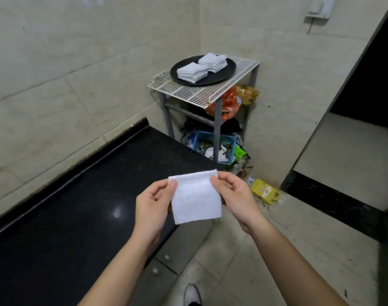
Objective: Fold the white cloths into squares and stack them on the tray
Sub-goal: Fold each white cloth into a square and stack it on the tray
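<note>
Hands (153, 202) pinch cloth (196, 196) above black counter (78, 195) (tiled room).

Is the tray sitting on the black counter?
No, the tray sits on the white wire rack in the corner, apart from the counter.

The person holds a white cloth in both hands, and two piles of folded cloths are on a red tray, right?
The tray is black, not red, as the head view shows. The left hand and right hand do hold the white cloth, and two piles of folded cloths sit on it.
</note>
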Tool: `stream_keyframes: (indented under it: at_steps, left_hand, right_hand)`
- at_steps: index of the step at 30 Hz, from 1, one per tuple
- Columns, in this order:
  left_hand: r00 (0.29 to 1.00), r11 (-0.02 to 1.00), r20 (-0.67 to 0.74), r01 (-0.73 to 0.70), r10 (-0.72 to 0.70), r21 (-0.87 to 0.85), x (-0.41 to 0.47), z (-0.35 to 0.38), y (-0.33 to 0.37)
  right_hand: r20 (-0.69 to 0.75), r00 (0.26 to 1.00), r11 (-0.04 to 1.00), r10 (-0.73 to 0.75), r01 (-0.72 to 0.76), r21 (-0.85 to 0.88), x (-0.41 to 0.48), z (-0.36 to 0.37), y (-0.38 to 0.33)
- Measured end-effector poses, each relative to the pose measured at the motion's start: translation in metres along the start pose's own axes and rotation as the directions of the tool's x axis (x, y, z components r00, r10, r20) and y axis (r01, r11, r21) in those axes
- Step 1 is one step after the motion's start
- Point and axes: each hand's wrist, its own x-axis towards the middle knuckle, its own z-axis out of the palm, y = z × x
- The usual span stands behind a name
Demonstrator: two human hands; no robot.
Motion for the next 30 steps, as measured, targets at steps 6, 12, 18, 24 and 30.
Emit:
stream_keyframes:
  at_steps: [6,12,18,24,30]
  left_hand:
    - [0.999,0.998,0.011,-0.045,0.045,-0.04,0.105,0.074,0.005]
    - [0.994,0.994,0.064,-0.08,0.084,-0.068,0.238,0.152,0.039]
    - [0.984,0.984,0.101,-0.132,0.144,-0.117,0.339,0.215,0.099]
    - [0.977,0.978,0.093,-0.182,0.192,-0.099,0.418,0.262,0.124]
    - [0.979,0.996,-0.195,-0.067,0.054,-0.062,0.49,0.297,0.114]
  right_hand:
    - [-0.027,0.999,0.998,-0.045,0.044,-0.041,0.107,-0.046,-0.034]
    - [-0.092,0.993,0.987,-0.08,0.066,-0.148,0.245,-0.083,-0.095]
    - [0.018,0.998,0.986,-0.066,0.068,-0.15,0.343,-0.118,-0.161]
    - [0.114,0.993,0.992,-0.014,0.028,-0.12,0.437,-0.153,-0.185]
    - [0.275,0.961,0.962,0.021,0.055,-0.266,0.557,-0.166,-0.193]
